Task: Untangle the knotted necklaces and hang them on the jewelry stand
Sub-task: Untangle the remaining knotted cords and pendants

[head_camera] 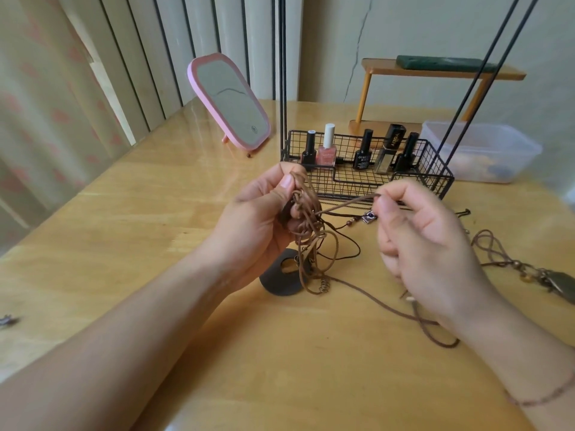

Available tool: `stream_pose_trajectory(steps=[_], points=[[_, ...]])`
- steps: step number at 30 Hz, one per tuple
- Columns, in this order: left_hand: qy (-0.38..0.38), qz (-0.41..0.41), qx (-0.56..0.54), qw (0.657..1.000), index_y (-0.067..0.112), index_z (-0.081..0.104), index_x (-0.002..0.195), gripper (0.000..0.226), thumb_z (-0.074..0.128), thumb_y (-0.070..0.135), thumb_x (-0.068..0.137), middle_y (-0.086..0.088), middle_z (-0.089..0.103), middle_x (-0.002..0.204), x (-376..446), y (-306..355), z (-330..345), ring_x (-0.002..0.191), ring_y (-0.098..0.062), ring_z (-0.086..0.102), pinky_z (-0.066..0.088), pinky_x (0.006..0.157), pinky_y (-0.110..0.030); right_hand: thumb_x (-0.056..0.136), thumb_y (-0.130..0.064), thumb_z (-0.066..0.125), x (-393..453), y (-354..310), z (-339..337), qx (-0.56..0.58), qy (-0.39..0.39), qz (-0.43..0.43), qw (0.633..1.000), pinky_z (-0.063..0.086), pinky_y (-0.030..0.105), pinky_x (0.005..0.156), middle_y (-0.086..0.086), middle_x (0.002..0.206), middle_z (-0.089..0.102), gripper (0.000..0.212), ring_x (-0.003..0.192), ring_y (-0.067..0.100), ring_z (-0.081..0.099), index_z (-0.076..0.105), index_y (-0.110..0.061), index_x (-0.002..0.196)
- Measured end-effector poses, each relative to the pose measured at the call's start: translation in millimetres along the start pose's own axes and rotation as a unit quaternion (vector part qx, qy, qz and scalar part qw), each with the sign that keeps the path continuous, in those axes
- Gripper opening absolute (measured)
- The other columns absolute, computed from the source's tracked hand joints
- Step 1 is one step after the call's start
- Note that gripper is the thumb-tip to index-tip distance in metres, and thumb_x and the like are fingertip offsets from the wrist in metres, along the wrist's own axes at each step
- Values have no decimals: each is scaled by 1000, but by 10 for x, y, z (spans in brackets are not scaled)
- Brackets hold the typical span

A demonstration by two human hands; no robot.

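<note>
My right hand (pixel 413 231) has its grip closed as a pinch: thumb and forefinger hold the free end of one brown cord (pixel 348 204). From that pinch the cord runs taut to my left and slightly downward, straight into the tangle of necklaces (pixel 306 231). This line is the cord's long axis, and it is the relation the next move depends on: the knot lies directly left of the right-hand pinch, level with it, above the worktop (pixel 155 231).

My left hand (pixel 264 213) has its grip closed around the upper part of the tangle, thumb pressed on top, fingers curled behind. The left hand is the one at the knot; the right hand stands apart from it by the taut span of cord.

Below the left hand, loose loops hang down to a dark round pendant (pixel 281 279) lying on the worktop. A small square charm (pixel 370 217) hangs just below the taut cord.

I judge that pulling along the cord's axis would tighten the knot; the end likely needs feeding back toward the left hand.

The wire stand (pixel 367 164) is beyond both hands; I see no brown cord hung on it.
</note>
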State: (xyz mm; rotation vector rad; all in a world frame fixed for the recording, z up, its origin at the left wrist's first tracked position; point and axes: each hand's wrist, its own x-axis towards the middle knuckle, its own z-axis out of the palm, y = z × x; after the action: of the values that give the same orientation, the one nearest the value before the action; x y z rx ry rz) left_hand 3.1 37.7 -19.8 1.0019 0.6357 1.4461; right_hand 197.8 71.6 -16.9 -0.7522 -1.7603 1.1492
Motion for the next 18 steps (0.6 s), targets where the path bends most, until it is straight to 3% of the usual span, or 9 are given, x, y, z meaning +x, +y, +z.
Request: stream_pose_trajectory(steps=[3,9,14,18], points=[[16,7,28,999,15,49,94,18,33,13,102,2,52,66,-1,10,3,57,-9,44,38,57,-23,98,-33,49,23,-56,-68,12,53,-49,997,20,24,40,-11,53,34,19,46,10,25,54,-18,88],[10,-5,30,999,16,49,92,19,33,15,103,2,53,67,-20,32,30,55,-10,39,41,50,-20,101,-30,53,27,-6,-106,-85,60,-78,992,22,24,42,-8,46,38,19,42,13,25,58,-19,87],[48,-14,63,997,16,50,89,24,33,16,106,2,53,66,-14,34,27,59,-16,31,40,49,-21,98,-36,51,48,-75,-176,-65,137,-123,981,23,34,43,-6,51,37,16,45,23,26,55,-24,87],[75,-18,87,993,16,50,86,23,36,19,105,0,46,67,-8,20,29,56,-14,36,40,49,-22,97,-32,48,47,-98,-182,-31,162,-150,975,24,27,43,-13,51,38,16,44,11,29,51,-25,83]])
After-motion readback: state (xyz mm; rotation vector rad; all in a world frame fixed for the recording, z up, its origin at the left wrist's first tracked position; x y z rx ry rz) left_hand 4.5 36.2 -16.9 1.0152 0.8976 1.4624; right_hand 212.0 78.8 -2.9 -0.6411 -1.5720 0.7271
